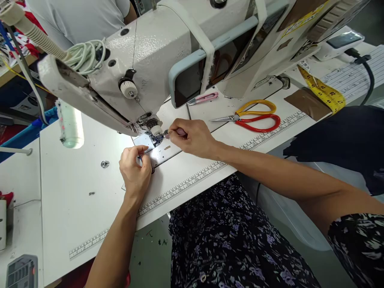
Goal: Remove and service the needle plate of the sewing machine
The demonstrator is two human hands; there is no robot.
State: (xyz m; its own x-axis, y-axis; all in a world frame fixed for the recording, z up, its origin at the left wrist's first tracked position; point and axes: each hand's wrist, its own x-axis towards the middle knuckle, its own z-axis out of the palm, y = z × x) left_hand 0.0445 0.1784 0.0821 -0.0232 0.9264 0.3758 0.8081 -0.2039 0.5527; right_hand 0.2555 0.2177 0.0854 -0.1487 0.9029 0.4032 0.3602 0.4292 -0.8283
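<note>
My right hand (195, 138) is closed around a small tool with a pinkish handle (181, 131), mostly covered by the fingers; its kind is unclear. It points at the needle area of a white sewing machine (162, 44). Just left of the presser foot (157, 138), my left hand (135, 166) rests by the bright metal plate (144, 141). Its thumb and forefinger curl together, and whatever lies between them is hidden. A white thumb nut (129, 89) sits on the machine head above.
Scissors (249, 116) with yellow and red handles and a pink thread snipper (204, 98) lie right of the needle. A phone (216, 60) is strapped to the machine. A metal bobbin part (105, 164) lies left. A tape measure (322, 90) hangs right. Another person (81, 20) is behind.
</note>
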